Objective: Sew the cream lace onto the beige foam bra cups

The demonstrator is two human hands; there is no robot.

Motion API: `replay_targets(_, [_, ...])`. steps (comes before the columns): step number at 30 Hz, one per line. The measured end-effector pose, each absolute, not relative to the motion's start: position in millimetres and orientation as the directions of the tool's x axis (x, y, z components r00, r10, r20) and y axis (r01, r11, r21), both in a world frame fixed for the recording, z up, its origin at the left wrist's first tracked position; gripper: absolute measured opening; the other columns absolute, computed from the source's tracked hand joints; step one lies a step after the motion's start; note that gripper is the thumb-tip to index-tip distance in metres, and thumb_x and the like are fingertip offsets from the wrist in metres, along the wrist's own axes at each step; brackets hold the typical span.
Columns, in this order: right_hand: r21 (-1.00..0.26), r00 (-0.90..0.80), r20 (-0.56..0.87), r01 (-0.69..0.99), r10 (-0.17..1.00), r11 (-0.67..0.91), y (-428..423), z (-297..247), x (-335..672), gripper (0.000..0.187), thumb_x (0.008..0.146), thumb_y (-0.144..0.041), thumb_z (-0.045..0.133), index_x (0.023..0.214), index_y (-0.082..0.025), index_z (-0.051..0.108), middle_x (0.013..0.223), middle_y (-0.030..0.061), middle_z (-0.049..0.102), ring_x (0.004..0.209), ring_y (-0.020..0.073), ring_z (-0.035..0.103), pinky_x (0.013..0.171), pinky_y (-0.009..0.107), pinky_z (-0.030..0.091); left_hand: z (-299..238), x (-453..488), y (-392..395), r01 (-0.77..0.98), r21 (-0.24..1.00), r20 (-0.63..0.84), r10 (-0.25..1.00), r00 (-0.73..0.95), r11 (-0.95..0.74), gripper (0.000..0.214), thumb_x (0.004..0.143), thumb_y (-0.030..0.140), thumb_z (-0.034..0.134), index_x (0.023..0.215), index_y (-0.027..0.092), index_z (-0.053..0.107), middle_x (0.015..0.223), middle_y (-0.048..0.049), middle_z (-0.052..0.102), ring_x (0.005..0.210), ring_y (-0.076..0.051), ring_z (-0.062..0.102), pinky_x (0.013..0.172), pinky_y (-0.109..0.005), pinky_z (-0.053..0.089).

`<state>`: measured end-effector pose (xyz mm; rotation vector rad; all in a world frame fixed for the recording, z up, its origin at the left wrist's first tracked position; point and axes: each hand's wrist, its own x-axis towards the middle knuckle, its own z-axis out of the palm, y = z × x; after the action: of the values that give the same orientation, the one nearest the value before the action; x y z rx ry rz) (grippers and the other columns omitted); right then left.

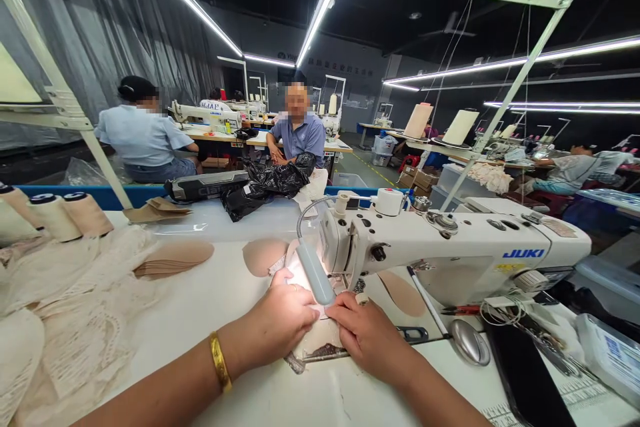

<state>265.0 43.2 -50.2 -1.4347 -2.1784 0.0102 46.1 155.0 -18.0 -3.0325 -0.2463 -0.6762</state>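
Observation:
A white sewing machine (460, 247) stands on the table, its needle end in front of me. Pale lace fabric (320, 340) lies under that end, lit by a grey gooseneck lamp (315, 273) that hides the needle. My left hand (280, 313), with a gold bracelet (220, 361), is closed on the fabric at the lamp's left. Just right of the lamp, my right hand (363, 330) pinches the same fabric close to the left fingertips. A beige cup pad (265, 257) lies behind my left hand, and another beige pad (403, 292) sits beneath the machine arm.
Lace pieces (75, 320) and stacked beige pads (175, 258) cover the left side. Thread cones (70, 217) stand behind them. A black plastic bag (270, 183) lies at the back. To the right are a silver mouse-like object (470, 341) and a black phone (525, 373). A person (297, 127) sits opposite.

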Motion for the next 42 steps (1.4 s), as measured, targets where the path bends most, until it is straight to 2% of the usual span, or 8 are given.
replay_targets(7, [-0.292,-0.277,0.426,0.859,0.861,0.421,44,-48,262,0.038,0.087,0.003,0.047,0.108,-0.022,0.065,0.099,0.0044,0.065,0.074,0.0204,0.055,0.064,0.031,0.040,-4,47,166,0.237,0.107,0.295,0.259,0.920,-0.966,0.020,0.095,0.014,0.061,0.080,0.024,0.069,0.088,-0.0017,0.074,0.089,-0.024,0.066,0.100,-0.047,0.042])
replay_targets(14, [-0.244,-0.302,0.441,0.866,0.845,0.437,45,-54,262,0.038,0.090,0.001,0.044,0.113,-0.022,0.062,0.098,0.0044,0.065,0.070,0.0203,0.057,0.062,0.033,0.041,24,59,227,0.740,0.257,0.433,0.758,0.487,-0.622,0.019,0.098,0.026,0.058,0.103,0.018,0.075,0.115,-0.0167,0.070,0.114,-0.039,0.063,0.092,-0.048,0.045])
replay_targets(18, [-0.252,-0.304,0.439,0.862,0.846,0.440,44,-54,263,0.039,0.090,0.002,0.045,0.115,-0.022,0.062,0.101,0.0053,0.066,0.073,0.0208,0.058,0.065,0.033,0.043,27,62,248,0.784,0.353,0.361,0.847,0.389,-0.511,0.015,0.086,0.023,0.067,0.071,0.020,0.063,0.082,-0.0063,0.069,0.085,-0.028,0.067,0.074,-0.035,0.046])
replay_targets(27, [-0.263,-0.278,0.439,0.870,0.854,0.418,43,-54,262,0.035,0.090,0.003,0.047,0.109,-0.021,0.064,0.098,0.0053,0.065,0.071,0.0197,0.052,0.064,0.032,0.042,64,-31,198,0.785,0.505,0.370,0.912,0.179,-0.359,0.013,0.088,0.036,0.053,0.084,0.024,0.052,0.065,0.0043,0.058,0.058,-0.019,0.055,0.055,-0.029,0.040])
replay_targets(29, [-0.281,-0.272,0.432,0.866,0.860,0.415,43,-54,262,0.036,0.088,0.004,0.047,0.108,-0.021,0.064,0.098,0.0051,0.065,0.071,0.0194,0.052,0.065,0.032,0.043,45,-39,174,0.753,0.460,0.425,0.861,0.279,-0.471,0.013,0.089,0.036,0.055,0.093,0.024,0.057,0.072,0.0017,0.063,0.061,-0.021,0.058,0.056,-0.031,0.044])
replay_targets(31, [-0.284,-0.270,0.430,0.865,0.862,0.413,43,-55,262,0.037,0.087,0.005,0.047,0.108,-0.020,0.064,0.099,0.0051,0.065,0.071,0.0191,0.051,0.065,0.032,0.042,20,-36,151,0.621,0.284,0.600,0.641,0.479,-0.730,0.016,0.092,0.025,0.053,0.105,0.022,0.061,0.099,-0.0065,0.071,0.083,-0.025,0.065,0.072,-0.036,0.052])
replay_targets(35, [-0.281,-0.273,0.439,0.863,0.856,0.420,44,-55,264,0.037,0.087,0.005,0.048,0.109,-0.020,0.064,0.101,0.0057,0.065,0.074,0.0198,0.051,0.067,0.032,0.042,-13,-14,124,0.214,0.144,0.408,0.255,0.876,-0.966,0.027,0.087,-0.002,0.046,0.090,0.021,0.059,0.102,-0.0038,0.072,0.090,-0.020,0.065,0.079,-0.030,0.053])
replay_targets(42, [-0.276,-0.279,0.414,0.869,0.866,0.412,45,-53,266,0.036,0.088,0.003,0.050,0.111,-0.020,0.066,0.101,0.0048,0.065,0.073,0.0192,0.049,0.066,0.031,0.041,-27,36,139,0.352,0.023,0.288,0.343,0.894,-0.936,0.024,0.086,0.000,0.056,0.074,0.019,0.059,0.085,-0.0030,0.069,0.077,-0.022,0.061,0.067,-0.031,0.046])
